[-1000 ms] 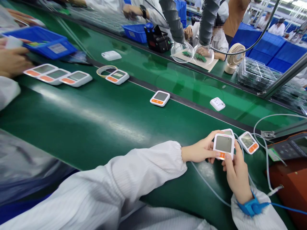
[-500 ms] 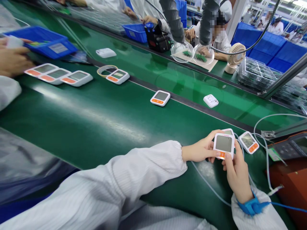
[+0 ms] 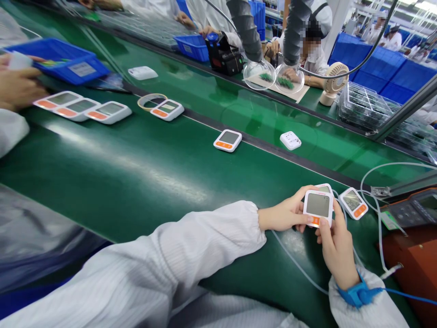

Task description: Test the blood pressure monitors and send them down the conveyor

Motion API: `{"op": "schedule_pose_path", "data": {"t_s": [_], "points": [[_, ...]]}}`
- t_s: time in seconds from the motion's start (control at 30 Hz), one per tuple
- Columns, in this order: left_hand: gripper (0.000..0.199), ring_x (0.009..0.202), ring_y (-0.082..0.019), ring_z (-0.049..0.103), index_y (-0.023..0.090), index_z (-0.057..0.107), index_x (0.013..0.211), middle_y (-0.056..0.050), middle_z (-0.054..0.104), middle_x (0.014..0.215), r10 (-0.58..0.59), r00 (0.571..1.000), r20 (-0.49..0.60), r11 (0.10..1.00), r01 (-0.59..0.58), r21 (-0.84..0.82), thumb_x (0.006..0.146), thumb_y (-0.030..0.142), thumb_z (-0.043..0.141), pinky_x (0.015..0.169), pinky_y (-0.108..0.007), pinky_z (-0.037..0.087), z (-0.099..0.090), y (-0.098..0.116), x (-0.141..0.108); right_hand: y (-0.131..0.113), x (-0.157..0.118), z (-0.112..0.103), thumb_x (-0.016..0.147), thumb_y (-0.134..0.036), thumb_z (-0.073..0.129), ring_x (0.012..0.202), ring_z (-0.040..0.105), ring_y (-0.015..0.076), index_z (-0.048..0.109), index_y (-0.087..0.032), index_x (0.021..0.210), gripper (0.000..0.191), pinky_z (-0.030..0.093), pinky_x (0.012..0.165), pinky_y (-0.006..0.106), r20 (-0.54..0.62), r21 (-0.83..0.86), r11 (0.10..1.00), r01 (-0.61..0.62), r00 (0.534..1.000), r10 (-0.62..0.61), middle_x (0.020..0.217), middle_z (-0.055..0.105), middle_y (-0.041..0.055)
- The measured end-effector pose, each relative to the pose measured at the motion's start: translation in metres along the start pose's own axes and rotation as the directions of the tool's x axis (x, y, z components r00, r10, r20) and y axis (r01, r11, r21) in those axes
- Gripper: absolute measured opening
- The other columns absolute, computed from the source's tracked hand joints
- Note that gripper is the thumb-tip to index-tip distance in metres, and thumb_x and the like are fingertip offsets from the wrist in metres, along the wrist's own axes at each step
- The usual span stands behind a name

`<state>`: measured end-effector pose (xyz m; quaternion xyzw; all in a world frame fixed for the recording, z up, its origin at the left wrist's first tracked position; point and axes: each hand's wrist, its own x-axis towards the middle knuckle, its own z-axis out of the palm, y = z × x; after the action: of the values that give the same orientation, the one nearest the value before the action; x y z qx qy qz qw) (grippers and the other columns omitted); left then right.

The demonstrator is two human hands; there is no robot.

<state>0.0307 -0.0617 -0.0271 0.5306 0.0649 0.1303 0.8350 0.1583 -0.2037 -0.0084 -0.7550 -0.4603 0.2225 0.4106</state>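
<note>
A white blood pressure monitor (image 3: 318,205) with a grey screen and orange buttons is held upright between both hands. My left hand (image 3: 290,216) closes on its left side, the thumb at the orange buttons. From the right, my right hand (image 3: 336,246) grips it with the thumb on its lower edge; a blue wrist strap (image 3: 357,294) circles that wrist. Partly hidden behind the held unit is a second monitor (image 3: 327,187); I cannot tell whether a hand holds it. Just right of my hands lies another monitor (image 3: 354,203), digits on its screen, beside clear tubing (image 3: 378,218).
An orange-brown instrument (image 3: 413,255) stands at the right edge. Along the green bench (image 3: 153,168) lie a lone monitor (image 3: 227,140) and several others farther left, near a co-worker's hand (image 3: 22,84) and a blue bin (image 3: 68,59). White parts (image 3: 290,140) ride on the belt beyond.
The white parts on the belt have shifted left. Both my hands and the held monitor stay almost still.
</note>
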Motion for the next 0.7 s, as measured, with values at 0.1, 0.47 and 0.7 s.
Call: {"op": "schedule_pose_path", "data": {"t_s": [0.1,0.47,0.7], "points": [[0.087,0.060,-0.007,0.058,0.033,0.018,0.151,0.001,0.061,0.092,0.009,1.000,0.003,1.000,-0.009,-0.006,0.084,0.037,0.075,0.054,-0.019,0.049,0.0001,-0.0004,0.0004,0.0001,0.0003,0.0002,0.101,-0.048,0.043,0.053,0.061,0.0180,0.031,-0.013,0.155,0.065,0.050,0.051,0.025,-0.001,-0.003,1.000,-0.002,1.000,0.002,0.068,0.065,-0.0006],[0.089,0.061,-0.008,0.058,0.031,0.014,0.153,-0.003,0.063,0.096,-0.006,1.000,0.004,1.000,0.006,0.011,0.086,0.037,0.073,0.055,-0.021,0.048,-0.0008,0.0000,-0.0013,0.0016,-0.0004,-0.0010,0.101,-0.049,0.043,0.056,0.064,0.0192,0.030,-0.014,0.155,0.065,0.051,0.053,0.027,0.004,-0.031,1.000,0.004,1.000,-0.004,0.071,0.067,0.0004],[0.088,0.059,-0.008,0.059,0.032,0.016,0.152,-0.003,0.064,0.093,-0.017,1.000,-0.001,1.000,0.017,0.024,0.086,0.039,0.073,0.054,-0.021,0.046,-0.0015,-0.0017,-0.0020,0.0011,0.0000,-0.0011,0.100,-0.051,0.043,0.055,0.064,0.0194,0.031,-0.014,0.154,0.066,0.051,0.052,0.027,0.002,-0.017,1.000,-0.003,1.000,0.003,0.069,0.067,-0.0002]]}}
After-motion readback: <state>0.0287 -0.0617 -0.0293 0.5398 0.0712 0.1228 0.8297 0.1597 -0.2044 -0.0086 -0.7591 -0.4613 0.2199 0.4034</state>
